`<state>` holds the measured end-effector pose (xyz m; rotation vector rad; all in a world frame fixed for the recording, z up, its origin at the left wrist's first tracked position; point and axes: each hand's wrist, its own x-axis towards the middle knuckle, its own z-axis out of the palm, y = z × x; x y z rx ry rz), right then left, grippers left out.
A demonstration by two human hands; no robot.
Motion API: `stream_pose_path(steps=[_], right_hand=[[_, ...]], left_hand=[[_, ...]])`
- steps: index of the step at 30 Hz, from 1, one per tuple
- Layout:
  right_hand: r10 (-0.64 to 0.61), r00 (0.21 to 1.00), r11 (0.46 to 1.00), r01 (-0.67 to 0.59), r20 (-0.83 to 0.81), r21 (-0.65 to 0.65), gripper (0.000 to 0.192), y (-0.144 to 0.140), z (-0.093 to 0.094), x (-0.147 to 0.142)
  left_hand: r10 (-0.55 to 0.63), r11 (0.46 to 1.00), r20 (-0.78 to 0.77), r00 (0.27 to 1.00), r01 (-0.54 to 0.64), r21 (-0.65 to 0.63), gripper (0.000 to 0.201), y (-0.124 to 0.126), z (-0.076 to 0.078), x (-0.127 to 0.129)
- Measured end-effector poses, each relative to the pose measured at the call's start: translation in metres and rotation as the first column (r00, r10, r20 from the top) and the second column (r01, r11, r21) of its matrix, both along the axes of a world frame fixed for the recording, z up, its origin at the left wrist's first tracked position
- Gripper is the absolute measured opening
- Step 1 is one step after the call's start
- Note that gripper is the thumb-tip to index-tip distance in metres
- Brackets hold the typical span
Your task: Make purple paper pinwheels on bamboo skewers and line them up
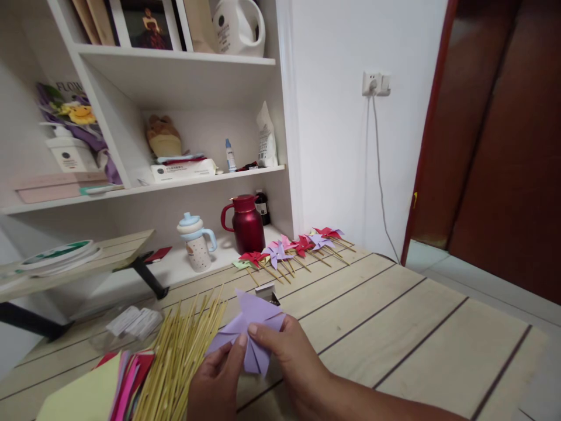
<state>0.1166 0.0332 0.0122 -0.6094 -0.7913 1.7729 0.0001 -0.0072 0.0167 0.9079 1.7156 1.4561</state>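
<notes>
Both hands hold a folded lilac paper pinwheel (249, 327) just above the wooden table (394, 327). My left hand (217, 380) pinches its lower left flap with thumb and fingers. My right hand (289, 351) presses a thumb on the pinwheel's centre, fingers behind the paper. A bundle of bamboo sticks (179, 351) lies on the table directly left of the hands. Coloured paper sheets (109, 386) sit at the bottom left. A row of finished red, pink and purple pinwheels on sticks (293, 248) lies along the table's far edge.
A red thermos jug (245, 225), a small dotted cup with blue lid (197, 242) and a dark bottle (262, 207) stand on the white shelf behind. A clear plastic bag (131, 321) lies left of the sticks. A doorway and red-brown door (504, 146) are at right.
</notes>
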Motion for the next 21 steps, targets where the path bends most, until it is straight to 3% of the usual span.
stream_pose_path(steps=[6,11,16,21], right_hand=[[0.010,0.999,1.000,-0.010,-0.045,-0.018,0.039,-0.001,0.003,0.000],[0.018,0.999,0.999,-0.017,-0.027,0.030,0.036,-0.002,0.004,0.000],[-0.005,1.000,0.999,0.004,-0.024,-0.035,0.039,-0.004,0.003,-0.001],[-0.005,0.999,1.000,0.005,-0.036,-0.010,0.039,-0.003,0.004,-0.001]], left_hand=[[0.008,1.000,0.062,0.998,-0.009,0.019,0.032,0.001,0.006,0.005],[-0.151,0.978,0.126,0.980,0.129,0.165,0.030,0.004,0.012,0.013],[-0.056,0.997,0.136,0.989,0.048,0.062,0.033,0.002,0.009,0.010],[-0.019,0.998,0.140,0.990,0.011,0.064,0.029,0.002,0.010,0.010]])
